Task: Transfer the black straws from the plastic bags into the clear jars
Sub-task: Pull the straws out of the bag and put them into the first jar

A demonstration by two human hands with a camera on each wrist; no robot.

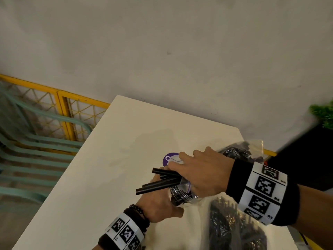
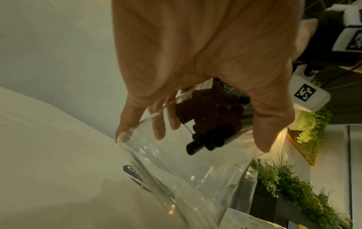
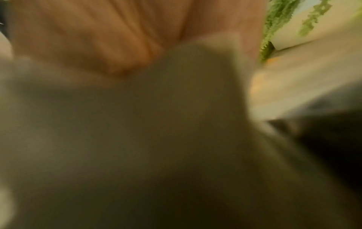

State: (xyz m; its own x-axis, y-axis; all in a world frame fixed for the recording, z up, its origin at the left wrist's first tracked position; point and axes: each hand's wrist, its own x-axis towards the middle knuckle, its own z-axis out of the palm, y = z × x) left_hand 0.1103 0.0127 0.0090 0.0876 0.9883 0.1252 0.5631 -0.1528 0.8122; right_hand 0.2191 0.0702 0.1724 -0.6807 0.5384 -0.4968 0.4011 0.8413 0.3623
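My left hand (image 1: 158, 204) grips a clear jar (image 1: 180, 195) from below, tilted over the white table (image 1: 108, 159). In the left wrist view, thumb and fingers (image 2: 270, 124) wrap the clear jar (image 2: 186, 170), with dark straws (image 2: 211, 124) showing through its wall. My right hand (image 1: 198, 170) lies over the jar and holds a bundle of black straws (image 1: 158, 181) whose ends stick out to the left. A plastic bag of black straws (image 1: 234, 226) lies at the near right; a second bag (image 1: 239, 152) lies behind the right wrist. The right wrist view is blurred.
A round purple disc with a white mark (image 1: 170, 158) lies on the table just past my right fingers. Another threaded clear jar (image 2: 248, 186) stands beside the held one. Green plants (image 2: 284, 178) and a yellow fence (image 1: 63, 114) border the table.
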